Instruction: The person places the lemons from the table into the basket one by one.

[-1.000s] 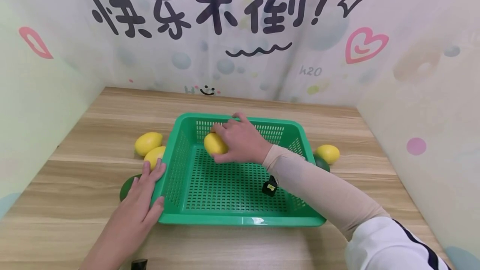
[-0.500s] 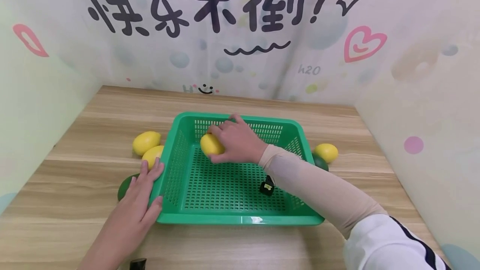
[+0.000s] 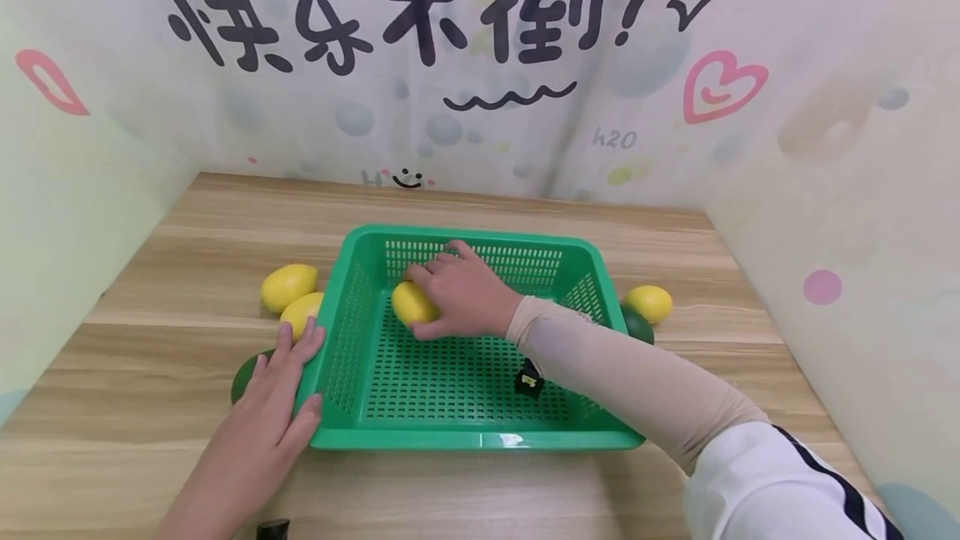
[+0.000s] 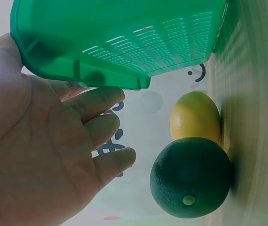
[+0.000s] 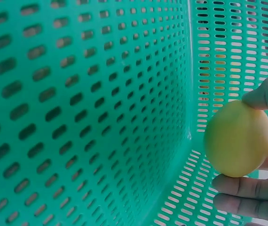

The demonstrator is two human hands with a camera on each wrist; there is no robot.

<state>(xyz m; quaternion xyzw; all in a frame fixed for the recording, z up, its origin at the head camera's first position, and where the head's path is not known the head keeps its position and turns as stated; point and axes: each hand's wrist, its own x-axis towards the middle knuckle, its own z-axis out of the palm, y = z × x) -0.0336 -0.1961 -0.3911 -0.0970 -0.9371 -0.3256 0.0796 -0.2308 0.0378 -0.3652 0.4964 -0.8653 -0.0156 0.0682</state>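
Over the back left of a green plastic basket [image 3: 397, 438], my right hand [image 3: 465, 290] pinches a yellow lemon [image 3: 412, 304]. In the right wrist view the thumb is on one side of the lemon [image 5: 237, 139] and fingers are on the other, with the slotted floor and walls around it. My left hand [image 3: 273, 407] rests against the basket's left rim, fingers extended. Seen from the left wrist, its fingers [image 4: 101, 129] reach past the outside of the rim, near a dark green fruit [image 4: 190, 178] with a pale stem end and a lemon [image 4: 195, 117] behind it.
Two lemons [image 3: 288, 287] and a dark green fruit [image 3: 247, 375] lie left of the basket on the wooden table [image 3: 135, 357]. Right of it are another lemon [image 3: 649, 303] and dark green fruit [image 3: 637, 326]. A printed curtain [image 3: 480, 140] stands behind.
My right hand has moved slightly left and lower with the lemon inside the basket. The left hand stays at the rim, and the whole view has shifted a little.
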